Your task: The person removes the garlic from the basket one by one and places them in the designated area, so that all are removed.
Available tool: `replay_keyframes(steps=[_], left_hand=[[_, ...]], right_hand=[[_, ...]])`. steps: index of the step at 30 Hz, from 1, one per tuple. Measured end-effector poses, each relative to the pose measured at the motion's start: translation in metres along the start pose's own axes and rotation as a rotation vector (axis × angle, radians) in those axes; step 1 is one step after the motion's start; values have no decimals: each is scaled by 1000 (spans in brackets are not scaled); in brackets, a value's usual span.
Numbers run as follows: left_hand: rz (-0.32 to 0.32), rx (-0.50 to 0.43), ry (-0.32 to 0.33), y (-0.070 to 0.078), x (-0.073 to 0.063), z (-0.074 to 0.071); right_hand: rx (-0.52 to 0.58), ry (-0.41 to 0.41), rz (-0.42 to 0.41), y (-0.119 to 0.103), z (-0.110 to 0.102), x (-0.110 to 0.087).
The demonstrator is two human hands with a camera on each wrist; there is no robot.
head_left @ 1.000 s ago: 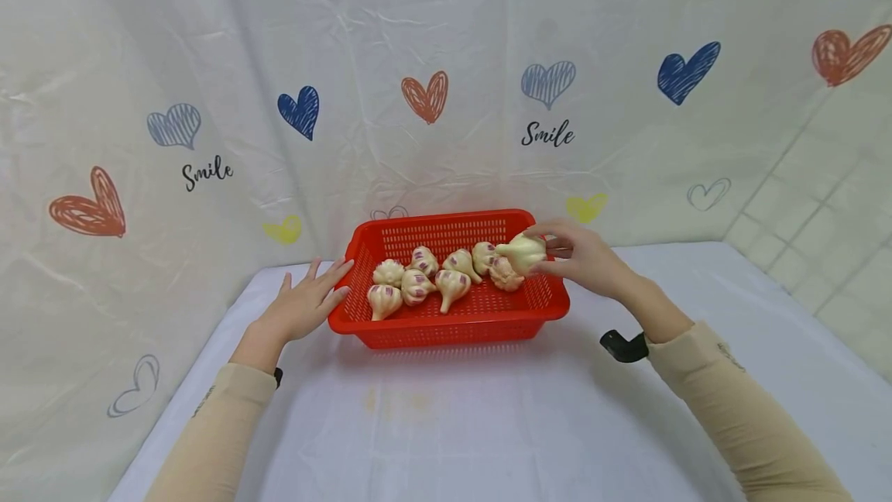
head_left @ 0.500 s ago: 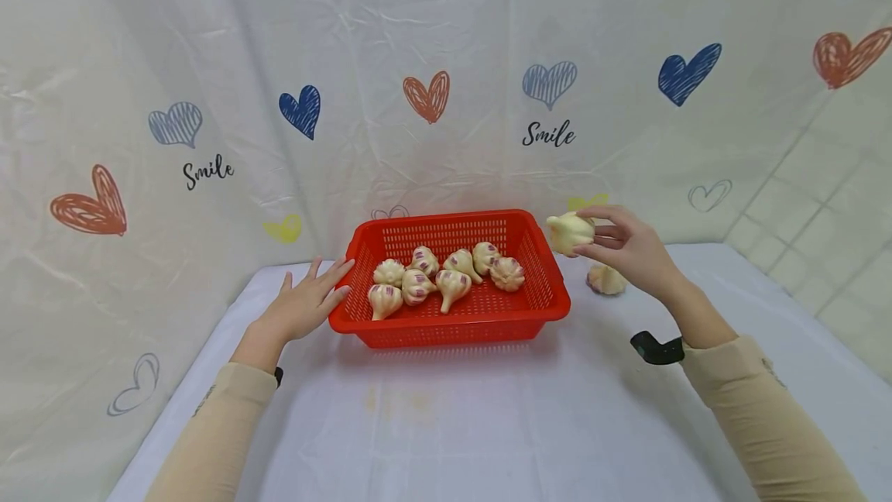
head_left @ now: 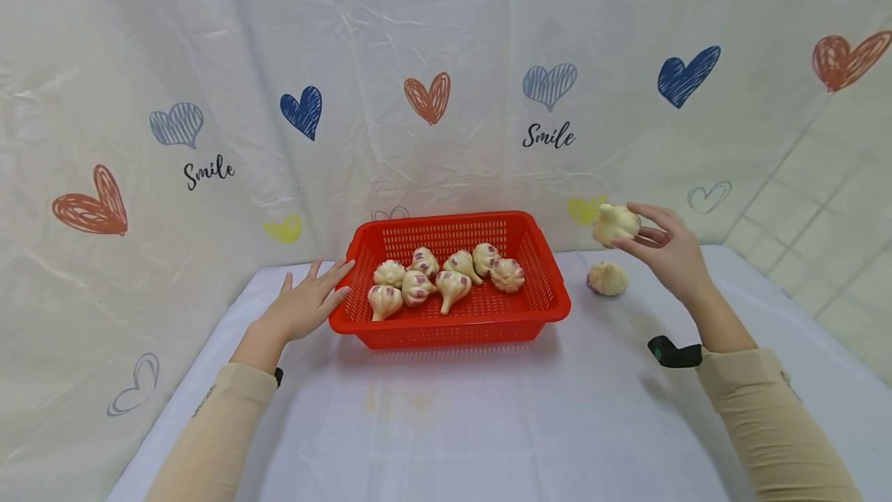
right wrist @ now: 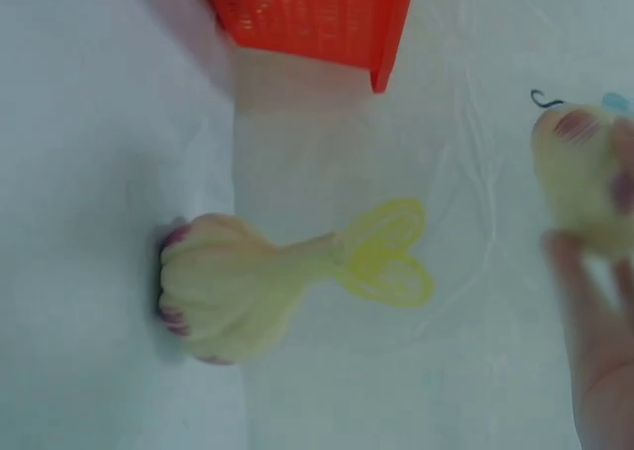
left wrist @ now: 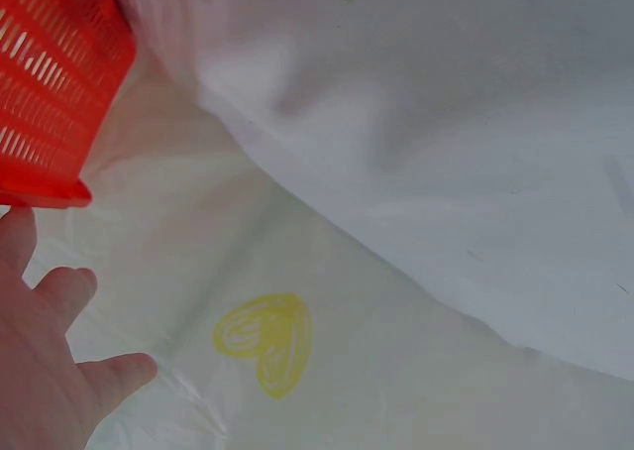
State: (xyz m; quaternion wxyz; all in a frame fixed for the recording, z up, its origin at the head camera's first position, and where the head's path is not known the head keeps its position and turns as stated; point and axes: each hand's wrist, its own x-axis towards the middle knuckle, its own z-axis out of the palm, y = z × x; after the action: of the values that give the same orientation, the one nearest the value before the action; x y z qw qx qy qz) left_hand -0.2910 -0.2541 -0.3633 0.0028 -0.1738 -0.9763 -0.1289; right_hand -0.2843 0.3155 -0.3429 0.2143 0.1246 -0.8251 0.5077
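Observation:
Between thumb and fingers, my right hand pinches a pale garlic bulb, held in the air to the right of the red basket. Under it, another garlic bulb stands on the table; the right wrist view shows this bulb with its stem up and purple patches low down. My left hand lies with spread, straight fingers against the basket's left rim. In the left wrist view its fingertips touch the basket rim. Several garlic bulbs with purple marks, one of them a bulb near the middle, lie in the basket.
A white cloth covers the table. Close behind the basket hangs a pale sheet printed with hearts and the word Smile. A black wrist strap mount sticks out from the right wrist.
My right hand has lifted the garlic bulb from over the basket's right side and carried it rightward. The bulb on the table has come into view. My left hand stays put.

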Motion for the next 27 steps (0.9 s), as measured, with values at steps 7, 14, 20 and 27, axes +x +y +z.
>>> replay_keyframes(steps=[7, 14, 20, 27], left_hand=[[-3, -11, 11, 0, 0, 0], [-14, -8, -8, 2, 0, -2], [-13, 7, -9, 3, 0, -3], [-13, 1, -14, 3, -1, -3]], right_hand=[[10, 35, 76, 13, -12, -4], [47, 52, 144, 27, -23, -9], [36, 51, 201, 37, -32, -13], [19, 20, 246, 49, -40, -17]])
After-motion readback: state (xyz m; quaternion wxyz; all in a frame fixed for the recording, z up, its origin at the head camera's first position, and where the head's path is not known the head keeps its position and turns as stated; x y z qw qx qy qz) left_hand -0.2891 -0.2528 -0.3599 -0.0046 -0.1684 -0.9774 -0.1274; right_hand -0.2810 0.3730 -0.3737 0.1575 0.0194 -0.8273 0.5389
